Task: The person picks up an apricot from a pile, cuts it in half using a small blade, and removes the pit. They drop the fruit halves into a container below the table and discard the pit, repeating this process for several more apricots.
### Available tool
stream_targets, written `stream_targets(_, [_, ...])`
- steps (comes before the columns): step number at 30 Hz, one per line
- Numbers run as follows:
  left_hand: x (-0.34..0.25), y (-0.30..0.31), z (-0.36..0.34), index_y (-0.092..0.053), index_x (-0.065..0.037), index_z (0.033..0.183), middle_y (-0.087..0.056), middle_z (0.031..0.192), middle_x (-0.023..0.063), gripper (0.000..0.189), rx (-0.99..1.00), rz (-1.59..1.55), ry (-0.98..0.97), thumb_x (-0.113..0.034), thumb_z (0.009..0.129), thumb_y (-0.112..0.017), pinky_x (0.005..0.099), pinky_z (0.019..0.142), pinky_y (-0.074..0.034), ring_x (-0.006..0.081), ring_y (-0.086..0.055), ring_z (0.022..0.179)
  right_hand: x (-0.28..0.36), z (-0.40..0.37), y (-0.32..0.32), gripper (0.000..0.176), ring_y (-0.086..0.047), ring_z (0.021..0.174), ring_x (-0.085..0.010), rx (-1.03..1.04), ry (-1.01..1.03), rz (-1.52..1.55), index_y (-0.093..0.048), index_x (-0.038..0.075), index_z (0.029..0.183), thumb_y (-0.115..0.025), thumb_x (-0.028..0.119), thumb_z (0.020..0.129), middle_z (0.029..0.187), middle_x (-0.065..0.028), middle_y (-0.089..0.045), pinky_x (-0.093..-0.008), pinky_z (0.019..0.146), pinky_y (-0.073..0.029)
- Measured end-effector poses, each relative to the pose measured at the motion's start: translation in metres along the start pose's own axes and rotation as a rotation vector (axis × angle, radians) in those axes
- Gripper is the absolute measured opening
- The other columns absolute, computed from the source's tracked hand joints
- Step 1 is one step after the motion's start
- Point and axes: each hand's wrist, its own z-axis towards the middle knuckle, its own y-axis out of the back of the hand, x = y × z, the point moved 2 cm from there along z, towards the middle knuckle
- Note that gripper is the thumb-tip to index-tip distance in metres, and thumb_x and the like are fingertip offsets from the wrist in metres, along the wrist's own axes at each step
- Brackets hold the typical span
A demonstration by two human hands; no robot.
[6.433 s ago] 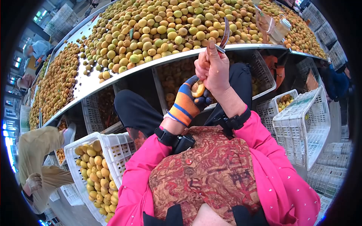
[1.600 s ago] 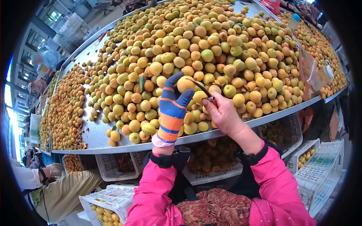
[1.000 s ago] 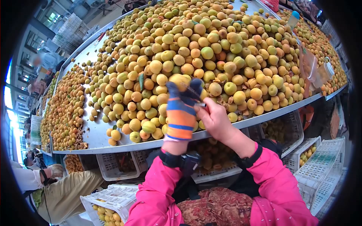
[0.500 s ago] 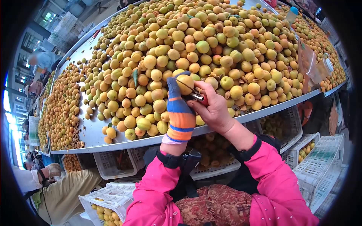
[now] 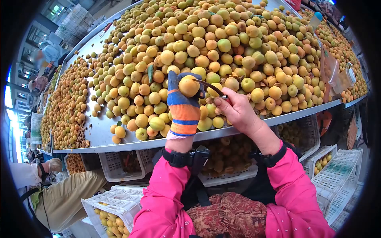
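My left hand (image 5: 183, 104), in a blue and orange knit glove, is wrapped round a yellow-orange fruit (image 5: 189, 86) over the near part of the fruit pile (image 5: 206, 43). My right hand (image 5: 240, 113) is bare and closed on a small knife (image 5: 210, 87) with a thin, curved dark blade. The blade points left, and its tip is at the upper right side of the held fruit. More yellow, green and orange fruits lie loosely around both hands on the metal table (image 5: 95, 135).
White crates (image 5: 119, 166) stand under the table's front edge, with others (image 5: 337, 174) at lower right and lower left (image 5: 119, 202). A clear jar (image 5: 349, 75) lies at the right. A seated co-worker's leg (image 5: 71, 194) shows at lower left.
My right hand has moved right, away from my left hand, and the knife blade now shows at length. The fruit in my left hand sits slightly lower and further left.
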Motion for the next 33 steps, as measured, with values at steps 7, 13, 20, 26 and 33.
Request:
stream_targets(7, [-0.005,-0.003,-0.004,-0.053,-0.001,0.108,-0.056,0.101,0.0089,0.041,0.044,0.252,-0.097,-0.039,0.093,-0.046,0.0293,0.078,-0.046,0.0183,-0.055,0.088,0.004,-0.003,-0.01,0.029,-0.057,0.059,-0.0328,-0.042,-0.042,-0.069,-0.05,0.004,0.086,-0.056,0.033,0.088,0.061,-0.0131,-0.056,-0.0369,0.05,-0.041])
stream_targets(13, [-0.006,-0.009,-0.001,-0.052,0.0,0.112,-0.056,0.108,0.0099,0.04,0.088,0.428,-0.175,-0.036,0.093,-0.048,0.0294,0.084,-0.047,0.019,-0.057,0.096,0.013,-0.001,0.007,0.027,-0.059,0.066,-0.036,-0.095,-0.124,-0.094,-0.052,0.004,0.091,-0.054,0.03,0.089,0.07,-0.0139,-0.061,-0.0396,0.055,-0.046])
stream_targets(20, [0.015,-0.01,-0.011,-0.052,-0.001,0.114,-0.059,0.11,0.0146,0.04,0.153,0.021,0.062,-0.035,0.094,-0.044,0.0319,0.085,-0.047,0.0212,-0.058,0.1,0.003,-0.007,-0.023,0.023,-0.058,0.07,-0.041,-0.134,-0.048,-0.11,-0.043,0.002,0.097,-0.05,0.023,0.09,0.073,-0.0192,-0.061,-0.047,0.058,-0.044])
stream_targets(26, [0.028,-0.021,-0.016,-0.056,-0.001,0.106,-0.064,0.101,0.0129,0.047,0.063,-0.231,0.268,-0.044,0.092,-0.046,0.0288,0.08,-0.047,0.0179,-0.059,0.092,0.002,-0.008,-0.027,0.024,-0.058,0.072,-0.0412,-0.167,-0.063,-0.13,-0.044,0.002,0.1,-0.05,0.022,0.09,0.075,-0.0211,-0.061,-0.0475,0.059,-0.045])
stream_targets(33, [0.029,-0.005,-0.001,-0.054,-0.001,0.113,-0.06,0.108,0.015,0.051,0.126,-0.335,0.246,-0.047,0.092,-0.043,0.0383,0.092,-0.043,0.0246,-0.055,0.104,0.009,-0.017,-0.008,0.025,-0.044,0.053,-0.0134,-0.304,0.006,0.184,-0.047,0.003,0.088,-0.053,0.027,0.092,0.062,-0.0007,-0.046,-0.0285,0.05,-0.036])
